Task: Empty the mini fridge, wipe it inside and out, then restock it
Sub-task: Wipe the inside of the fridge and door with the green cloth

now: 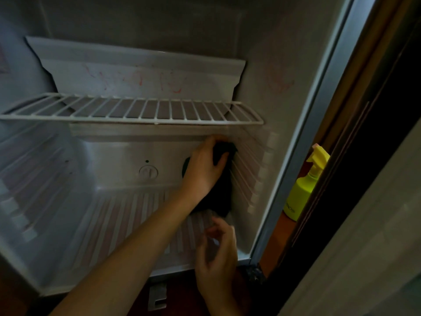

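The mini fridge [109, 156] stands open, its white inside holding no food. My left hand [202, 169] reaches in from the lower left and grips a black cloth [221, 192], pressing it against the back right corner just under the wire shelf [136, 110]. The cloth hangs down to the ribbed floor. At the front right of the fridge floor, my right hand [218, 254] hovers just below the cloth's lower end, fingers loosely curled and holding nothing; it is blurred.
A white panel [141, 76] above the shelf carries red scribble marks, as does the right inner wall [280, 80]. A round dial [148, 172] sits on the back wall. A yellow-green spray bottle [303, 190] stands outside to the right, beside a dark wooden frame [355, 133].
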A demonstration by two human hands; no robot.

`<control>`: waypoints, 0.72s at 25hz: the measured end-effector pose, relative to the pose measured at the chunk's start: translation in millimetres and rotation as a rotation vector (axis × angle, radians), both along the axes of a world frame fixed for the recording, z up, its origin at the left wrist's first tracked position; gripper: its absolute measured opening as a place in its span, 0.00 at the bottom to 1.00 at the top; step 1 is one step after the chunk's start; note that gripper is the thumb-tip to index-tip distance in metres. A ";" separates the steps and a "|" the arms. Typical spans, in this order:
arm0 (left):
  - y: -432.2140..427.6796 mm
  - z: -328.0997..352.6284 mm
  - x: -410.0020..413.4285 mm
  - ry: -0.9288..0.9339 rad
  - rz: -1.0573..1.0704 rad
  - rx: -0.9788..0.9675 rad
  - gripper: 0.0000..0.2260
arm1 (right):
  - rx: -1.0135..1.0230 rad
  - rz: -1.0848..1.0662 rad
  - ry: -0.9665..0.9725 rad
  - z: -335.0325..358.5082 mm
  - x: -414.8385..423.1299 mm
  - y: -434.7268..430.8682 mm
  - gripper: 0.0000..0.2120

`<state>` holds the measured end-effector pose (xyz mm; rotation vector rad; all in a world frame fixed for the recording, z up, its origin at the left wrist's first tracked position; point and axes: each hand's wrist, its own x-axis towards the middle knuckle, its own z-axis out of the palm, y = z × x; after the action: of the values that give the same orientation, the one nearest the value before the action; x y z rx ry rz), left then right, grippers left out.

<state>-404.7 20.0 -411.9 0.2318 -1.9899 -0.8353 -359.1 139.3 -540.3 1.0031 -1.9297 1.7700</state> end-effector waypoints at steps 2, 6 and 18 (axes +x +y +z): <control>-0.5 0.6 -3.9 0.012 -0.020 0.070 0.10 | 0.004 -0.007 0.006 -0.5 -0.7 -0.9 0.16; -0.2 13.2 -1.2 0.004 -0.073 0.191 0.09 | -0.006 0.008 0.004 -1.4 -1.0 0.0 0.16; 12.1 33.0 -5.6 -0.191 0.207 0.069 0.08 | 0.014 0.004 0.001 -1.0 2.0 -1.5 0.19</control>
<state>-410.3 32.1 -378.9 0.5669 -2.0717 -0.7722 -357.1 137.7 -541.3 1.0129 -1.9435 1.7601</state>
